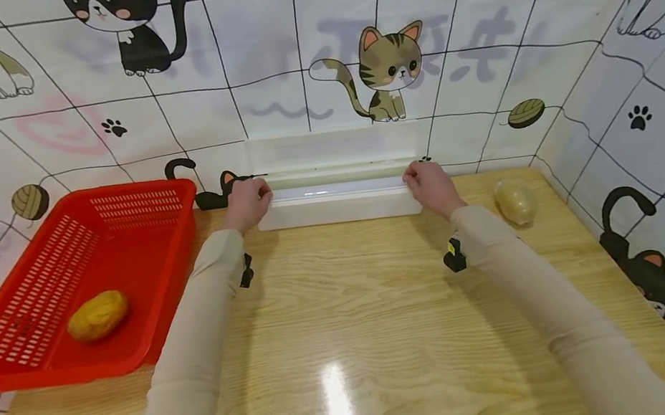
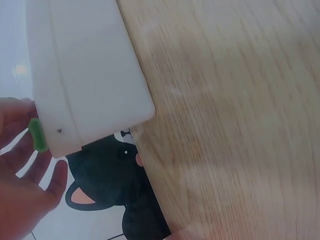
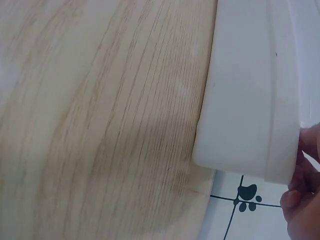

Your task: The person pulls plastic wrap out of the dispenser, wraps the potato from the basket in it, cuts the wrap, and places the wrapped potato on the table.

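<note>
A long white cling film dispenser box [image 1: 339, 209] lies at the back of the table against the wall, its lid [image 1: 332, 146] raised behind it. Clear cling film [image 1: 336, 188] shows along its top with a bluish sheen. My left hand [image 1: 248, 202] pinches the film at the box's left end. In the left wrist view, its fingers curl beside a small green piece [image 2: 37, 135] on the box's edge. At the right end, my right hand [image 1: 431, 184] pinches the film with thumb and fingers. The fingertips are partly hidden behind the box in the right wrist view.
A red plastic basket [image 1: 168, 262] stands on the left with a yellow, oblong fruit or vegetable [image 1: 98, 316] in it. A pale yellow, rounded item in clear wrap [image 1: 515, 201] rests at the back right. Cat-patterned sheeting [image 1: 266, 36] rises behind the wooden table [image 1: 350, 321].
</note>
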Motion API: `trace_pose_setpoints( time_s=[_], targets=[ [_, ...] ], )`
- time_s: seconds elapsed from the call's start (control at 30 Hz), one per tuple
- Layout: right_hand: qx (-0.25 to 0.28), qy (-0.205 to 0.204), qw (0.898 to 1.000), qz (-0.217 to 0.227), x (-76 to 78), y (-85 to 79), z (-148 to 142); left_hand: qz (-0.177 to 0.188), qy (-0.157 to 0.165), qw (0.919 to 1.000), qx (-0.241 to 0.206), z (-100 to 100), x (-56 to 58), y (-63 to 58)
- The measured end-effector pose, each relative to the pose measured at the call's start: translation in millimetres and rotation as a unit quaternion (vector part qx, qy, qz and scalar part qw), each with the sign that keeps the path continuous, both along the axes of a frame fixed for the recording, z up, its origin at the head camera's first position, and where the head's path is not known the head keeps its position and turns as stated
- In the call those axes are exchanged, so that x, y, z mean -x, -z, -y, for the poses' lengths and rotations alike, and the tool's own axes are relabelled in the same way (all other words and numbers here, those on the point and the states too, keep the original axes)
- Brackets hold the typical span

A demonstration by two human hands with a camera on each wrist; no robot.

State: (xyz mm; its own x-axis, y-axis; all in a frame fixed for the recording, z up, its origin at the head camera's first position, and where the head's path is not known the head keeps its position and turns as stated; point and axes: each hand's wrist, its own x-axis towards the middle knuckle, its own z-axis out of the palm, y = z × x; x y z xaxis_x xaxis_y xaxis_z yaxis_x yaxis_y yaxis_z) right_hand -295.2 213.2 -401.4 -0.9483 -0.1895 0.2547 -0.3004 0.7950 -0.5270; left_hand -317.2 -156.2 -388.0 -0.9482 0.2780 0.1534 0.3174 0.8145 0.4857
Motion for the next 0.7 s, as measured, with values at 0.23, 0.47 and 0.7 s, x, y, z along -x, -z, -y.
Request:
trace_pose_setpoints(
  time_s=[0.23,0.47,0.7],
  targets=[
    [0.026,-0.006,0.998,0.054,6.2,-3.0,1,-0.006,0.018,0.9998,-0.004,2,9.8,-0.1],
    [0.014,-0.053,0.996,0.066,12.3,-3.0,-5,-0.007,0.012,0.9997,-0.022,4,10.5,-0.8],
    [0.045,-0.008,0.999,0.028,18.7,-5.1,-1,-0.016,0.006,0.9981,-0.059,0,10.0,2.1]
  ],
)
